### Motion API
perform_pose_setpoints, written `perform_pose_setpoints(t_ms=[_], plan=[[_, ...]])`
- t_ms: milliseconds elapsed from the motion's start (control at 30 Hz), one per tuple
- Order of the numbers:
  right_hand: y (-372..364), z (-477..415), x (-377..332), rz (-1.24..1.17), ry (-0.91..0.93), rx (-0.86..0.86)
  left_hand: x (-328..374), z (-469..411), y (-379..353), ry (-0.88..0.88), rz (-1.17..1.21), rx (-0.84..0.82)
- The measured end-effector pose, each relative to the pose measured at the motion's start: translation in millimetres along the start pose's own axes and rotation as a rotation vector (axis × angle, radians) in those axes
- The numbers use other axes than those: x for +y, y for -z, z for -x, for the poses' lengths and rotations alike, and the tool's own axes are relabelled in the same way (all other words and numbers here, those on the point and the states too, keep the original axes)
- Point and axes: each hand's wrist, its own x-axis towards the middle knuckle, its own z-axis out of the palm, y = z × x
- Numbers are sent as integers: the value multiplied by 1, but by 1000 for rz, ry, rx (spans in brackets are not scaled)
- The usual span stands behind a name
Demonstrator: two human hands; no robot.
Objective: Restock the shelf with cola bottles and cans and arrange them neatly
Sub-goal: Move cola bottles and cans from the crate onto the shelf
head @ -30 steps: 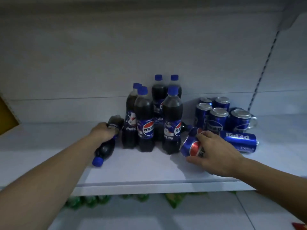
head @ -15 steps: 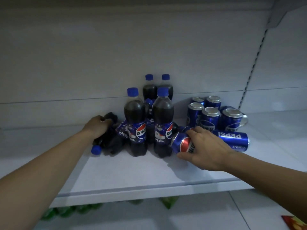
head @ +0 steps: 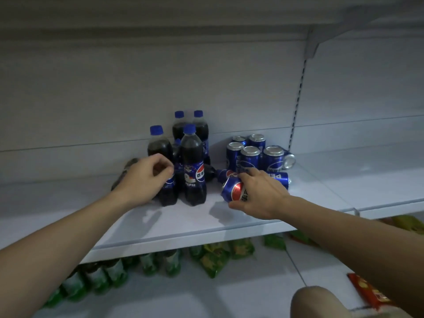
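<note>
Several cola bottles with blue caps stand clustered on the white shelf (head: 174,216). My left hand (head: 146,177) curls around the front-left bottle (head: 160,154) at its label. A dark bottle (head: 127,172) lies on its side just behind that hand. Another front bottle (head: 193,171) stands to the right. My right hand (head: 261,193) grips a cola can (head: 232,191) that is tilted on its side. Several cans (head: 251,157) stand upright behind it. One more can (head: 278,177) lies flat beside my fingers.
A small bottle (head: 210,172) lies between the bottles and the cans. A tipped can (head: 288,160) lies at the back right. The shelf stretches on to the left and right. Green bottles (head: 114,271) and snack packs (head: 218,255) fill the level below.
My left hand has left the lying bottle and moved right onto the front-left standing bottle. My right hand has lifted its can's end slightly and shifted right of the bottles.
</note>
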Motion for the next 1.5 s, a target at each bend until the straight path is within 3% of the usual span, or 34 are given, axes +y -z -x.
perform_pose_setpoints(t_ms=[167,267,500,600,900,1167,1333,1500], plan=[[11,22,55,1,-107,19,66,2,-56,-158,60,-170],[17,32,101,20,-211,36,89,-14,-94,-165,123,-217],[0,-2,193,-34,-522,-25,114,-63,-162,-61,203,-169],[-11,-36,216,-93,-553,-37,114,-86,-179,-40,198,-140],[-26,-91,230,-80,-425,-51,107,-113,-194,-15,221,-73],[31,-58,212,-164,-270,135,137,-92,-151,-100,231,-88],[77,-34,139,-154,-87,230,150,-44,-87,-135,229,-33],[94,-24,0,-170,267,323,125,31,8,-86,213,145]])
